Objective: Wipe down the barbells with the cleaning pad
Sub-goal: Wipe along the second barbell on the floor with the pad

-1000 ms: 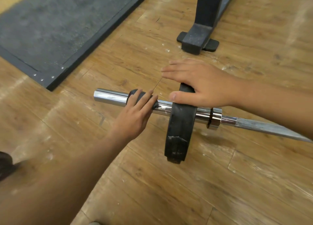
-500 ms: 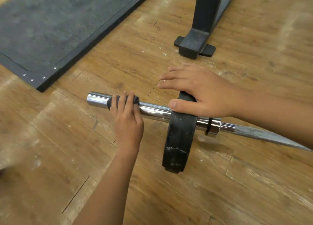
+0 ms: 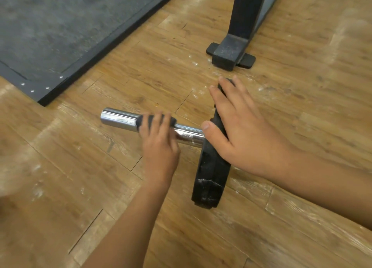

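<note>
A barbell lies on the wooden floor, and its chrome sleeve [image 3: 116, 117] points left. My left hand [image 3: 159, 142] is wrapped over the sleeve's middle, pressing a dark cleaning pad [image 3: 150, 119] around the metal. A black weight plate [image 3: 211, 175] stands upright on the sleeve to the right of that hand. My right hand [image 3: 241, 132] rests flat on the plate's top edge, fingers spread and thumb on the left face. The bar beyond the plate is hidden behind my right hand and forearm.
A dark rubber mat [image 3: 60, 32] with a raised black edge fills the upper left. A black rack post and its foot [image 3: 229, 52] stand on the floor just behind the plate. White chalk dust speckles the floorboards.
My left hand slid the pad left along the sleeve, then part of the way back. My right hand stayed on the plate. The view has shifted, hiding the collar and shaft.
</note>
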`<state>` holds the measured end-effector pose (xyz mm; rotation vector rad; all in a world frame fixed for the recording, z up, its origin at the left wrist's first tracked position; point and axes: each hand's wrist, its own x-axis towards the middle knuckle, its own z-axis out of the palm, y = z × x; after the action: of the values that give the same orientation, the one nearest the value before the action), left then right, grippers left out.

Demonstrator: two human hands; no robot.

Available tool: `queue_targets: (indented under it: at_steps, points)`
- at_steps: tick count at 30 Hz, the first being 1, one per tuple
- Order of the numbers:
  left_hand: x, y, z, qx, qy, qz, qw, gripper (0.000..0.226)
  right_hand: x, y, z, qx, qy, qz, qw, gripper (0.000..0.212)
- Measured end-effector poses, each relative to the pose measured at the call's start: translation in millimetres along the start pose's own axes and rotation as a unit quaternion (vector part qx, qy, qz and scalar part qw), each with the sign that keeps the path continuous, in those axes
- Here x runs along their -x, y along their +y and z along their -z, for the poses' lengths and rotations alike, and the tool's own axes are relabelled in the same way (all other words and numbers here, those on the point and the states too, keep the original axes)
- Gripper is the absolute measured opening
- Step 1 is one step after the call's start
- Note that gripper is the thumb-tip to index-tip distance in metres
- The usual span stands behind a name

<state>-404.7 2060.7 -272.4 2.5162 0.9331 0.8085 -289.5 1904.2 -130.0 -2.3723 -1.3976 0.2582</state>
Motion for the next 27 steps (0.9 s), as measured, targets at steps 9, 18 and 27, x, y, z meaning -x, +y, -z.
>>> queue_targets:
  at_steps: [9,18,27]
  points:
    - [-32,-6,0,-0.012,0.014,0.094,0.995,0.037,-3,1,-1,-0.013,-0.001,0.001,1.000,0.093]
    - [-35,8,-9,-0.007,-0.007,0.024,1.000,0.036,-31,18,12,-0.030,-0.016,-0.013,0.999,0.092]
    - [-30,29,-18,0.001,-0.085,-0.066,0.994,0.042,-56,28,26,0.039,-0.021,-0.040,0.998,0.082]
